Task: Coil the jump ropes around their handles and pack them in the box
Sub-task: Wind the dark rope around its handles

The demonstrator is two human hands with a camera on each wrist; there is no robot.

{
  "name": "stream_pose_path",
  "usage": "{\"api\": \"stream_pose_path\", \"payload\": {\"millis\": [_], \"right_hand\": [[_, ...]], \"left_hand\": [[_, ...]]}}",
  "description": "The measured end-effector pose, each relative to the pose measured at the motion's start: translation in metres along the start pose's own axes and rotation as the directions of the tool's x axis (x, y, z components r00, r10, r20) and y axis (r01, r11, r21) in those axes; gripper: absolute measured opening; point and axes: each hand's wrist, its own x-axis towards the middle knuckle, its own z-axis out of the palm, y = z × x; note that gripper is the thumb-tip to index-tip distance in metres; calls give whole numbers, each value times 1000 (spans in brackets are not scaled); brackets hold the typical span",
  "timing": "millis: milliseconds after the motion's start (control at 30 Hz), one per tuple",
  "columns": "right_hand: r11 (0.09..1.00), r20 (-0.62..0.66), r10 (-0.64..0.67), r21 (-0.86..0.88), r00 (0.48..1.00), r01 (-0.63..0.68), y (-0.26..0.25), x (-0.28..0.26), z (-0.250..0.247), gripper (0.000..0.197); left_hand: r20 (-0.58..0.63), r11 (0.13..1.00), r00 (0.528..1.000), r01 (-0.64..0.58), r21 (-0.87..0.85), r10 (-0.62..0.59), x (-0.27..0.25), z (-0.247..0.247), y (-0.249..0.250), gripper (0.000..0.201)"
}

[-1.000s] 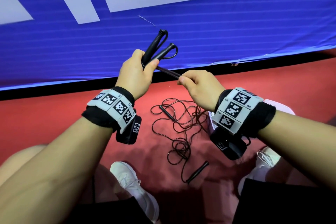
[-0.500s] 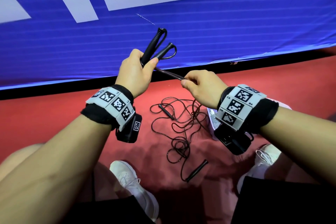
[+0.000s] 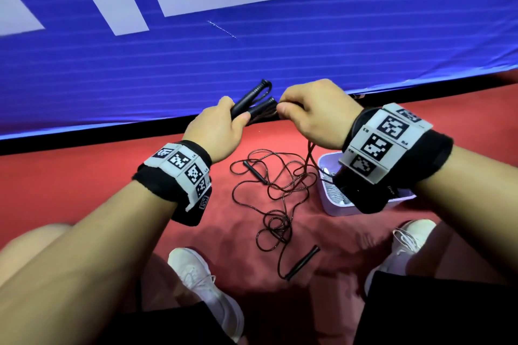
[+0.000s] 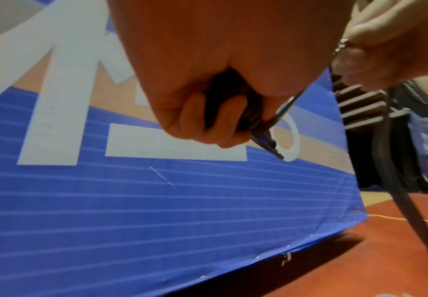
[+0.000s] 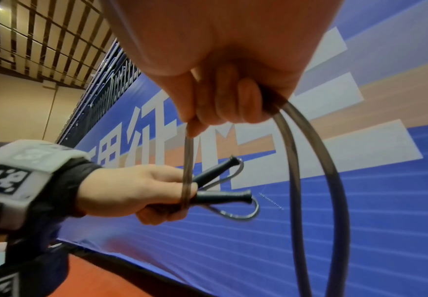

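My left hand (image 3: 224, 123) grips two black jump-rope handles (image 3: 253, 102) side by side, their tips pointing up and right. In the right wrist view the handles (image 5: 218, 184) show rope loops at their ends. My right hand (image 3: 305, 112) pinches the dark rope (image 5: 291, 160) just right of the handles, and a strand crosses them. The doubled rope hangs down from that hand. A second jump rope (image 3: 274, 199) lies tangled on the red floor, with one handle (image 3: 255, 172) at its upper left and another (image 3: 302, 262) lower down. A pale lilac box (image 3: 336, 207) stands under my right wrist.
A blue banner (image 3: 252, 50) with white shapes stands upright close behind my hands. My white shoes (image 3: 207, 286) (image 3: 403, 249) rest on the red floor (image 3: 84, 176) on either side of the loose rope.
My right hand has risen and moved up to the handles, carrying the rope across them. The handles have tilted lower. The view has shifted, so the lilac box shows more.
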Motion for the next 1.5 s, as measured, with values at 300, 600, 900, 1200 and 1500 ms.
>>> {"api": "stream_pose_path", "payload": {"millis": [300, 600, 900, 1200, 1500], "right_hand": [[999, -77, 15, 45, 997, -12, 14, 9, -16, 23], [976, -42, 128, 185, 991, -118, 26, 17, -26, 24], [857, 165, 254, 417, 953, -301, 47, 23, 11, 20], [637, 260, 255, 679, 931, -365, 21, 13, 58, 38], [922, 79, 337, 171, 938, -346, 26, 9, 65, 15]], "left_hand": [[108, 964, 962, -259, 68, 251, -22, 2, 25, 45], [130, 925, 916, -374, -63, 379, -28, 1, 32, 36], [-23, 881, 948, -305, -360, 319, -34, -7, 42, 14], [-97, 800, 989, -145, -582, 109, -23, -8, 34, 17], [-119, 853, 981, -189, -486, 150, -19, -7, 35, 4]]}}
